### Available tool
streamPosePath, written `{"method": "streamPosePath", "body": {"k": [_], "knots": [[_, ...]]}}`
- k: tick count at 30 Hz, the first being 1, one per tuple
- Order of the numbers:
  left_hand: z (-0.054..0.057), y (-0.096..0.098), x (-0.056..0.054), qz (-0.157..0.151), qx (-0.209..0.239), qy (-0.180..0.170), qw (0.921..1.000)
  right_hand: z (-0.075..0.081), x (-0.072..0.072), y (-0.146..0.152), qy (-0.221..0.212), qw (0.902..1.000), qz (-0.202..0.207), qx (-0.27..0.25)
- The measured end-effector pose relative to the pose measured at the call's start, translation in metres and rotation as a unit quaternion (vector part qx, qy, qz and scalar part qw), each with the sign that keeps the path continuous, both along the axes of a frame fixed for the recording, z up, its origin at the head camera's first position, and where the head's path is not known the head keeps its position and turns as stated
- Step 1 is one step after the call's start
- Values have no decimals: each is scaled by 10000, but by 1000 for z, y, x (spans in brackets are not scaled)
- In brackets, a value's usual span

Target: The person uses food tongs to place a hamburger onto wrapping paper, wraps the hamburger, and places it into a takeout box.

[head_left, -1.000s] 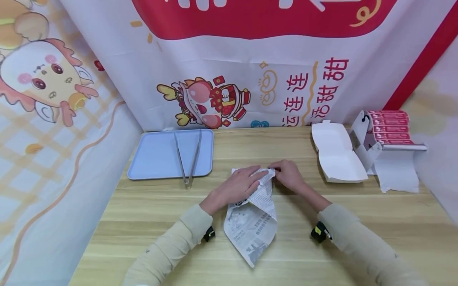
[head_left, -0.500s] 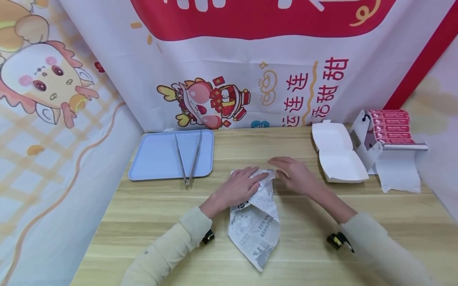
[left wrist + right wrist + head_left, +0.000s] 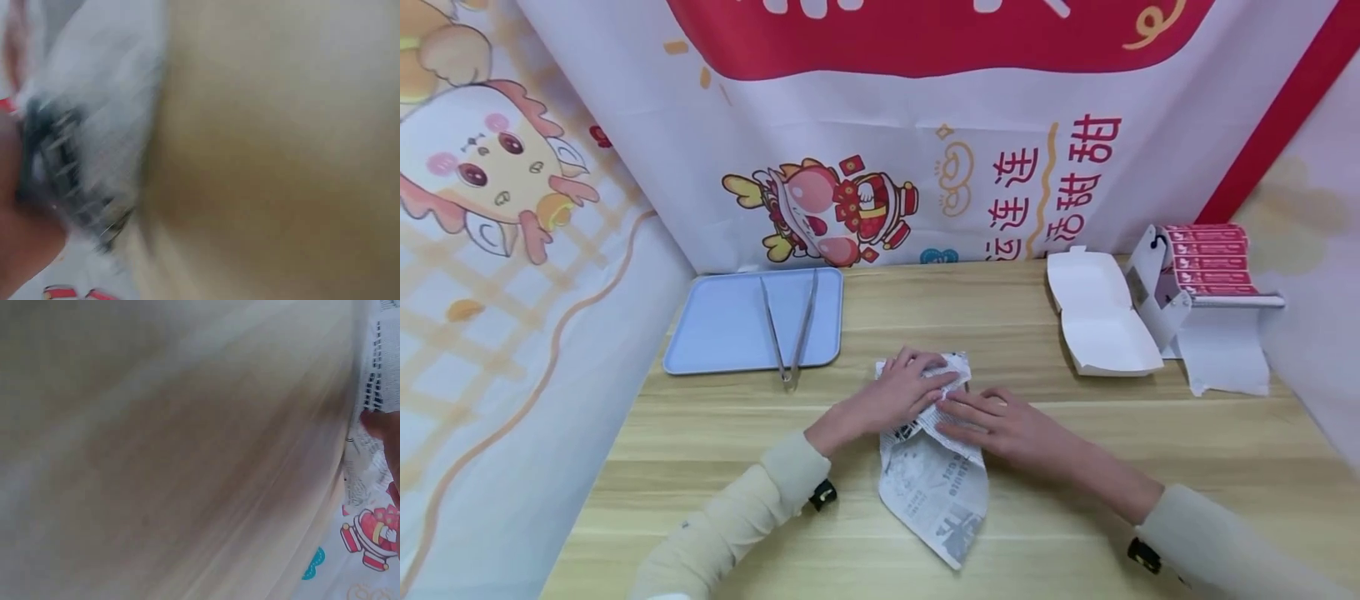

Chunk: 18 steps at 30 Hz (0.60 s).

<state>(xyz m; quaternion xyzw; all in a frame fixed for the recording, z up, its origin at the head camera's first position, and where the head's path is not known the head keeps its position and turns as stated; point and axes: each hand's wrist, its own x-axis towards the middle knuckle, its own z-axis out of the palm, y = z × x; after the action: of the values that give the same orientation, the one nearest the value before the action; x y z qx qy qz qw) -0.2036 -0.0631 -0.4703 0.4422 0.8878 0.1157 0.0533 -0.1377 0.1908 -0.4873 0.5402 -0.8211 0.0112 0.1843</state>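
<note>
A sheet of newsprint-patterned wrapping paper (image 3: 934,492), folded over at its upper part, lies on the wooden table with a pointed flap toward the near edge. My left hand (image 3: 904,388) rests on the folded part with fingers spread across it. From the right, my right hand (image 3: 1000,423) lays its extended fingers on the paper's right side, fingertips near the left hand. In the left wrist view the printed paper (image 3: 112,106) is blurred beside the hand. The right wrist view shows a thumb (image 3: 378,424) against the paper's edge. Whatever is inside the folds is hidden.
At the back left, metal tongs (image 3: 801,333) lie partly on a blue tray (image 3: 722,325). An open white cardboard box (image 3: 1105,321) stands at the back right, beside a label dispenser (image 3: 1206,267) with a red printed roll. Printed cloth hangs behind the table.
My right hand has left the paper's top right corner and come down toward me onto its right side. The left hand stays on the paper, whose lower point has shifted slightly right.
</note>
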Motion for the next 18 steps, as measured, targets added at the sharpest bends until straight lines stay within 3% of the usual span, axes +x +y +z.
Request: {"method": "streamPosePath", "body": {"k": [4,8,12,18], "knots": [[14,-14,-5,-618,-294,-495,9964,-3,-4,-5,400,9990,210,17],[11,-22,-4,-751,-437,-615,9943,-3,-6,-8,400,9988,272,119],[3,-23,0,-662,-429,-123,9968,-5,-9,-13,289,9988,224,339],[-5,-20,6,-462,-360,628,9963,-12,-15,-16,724,9968,267,201]]}}
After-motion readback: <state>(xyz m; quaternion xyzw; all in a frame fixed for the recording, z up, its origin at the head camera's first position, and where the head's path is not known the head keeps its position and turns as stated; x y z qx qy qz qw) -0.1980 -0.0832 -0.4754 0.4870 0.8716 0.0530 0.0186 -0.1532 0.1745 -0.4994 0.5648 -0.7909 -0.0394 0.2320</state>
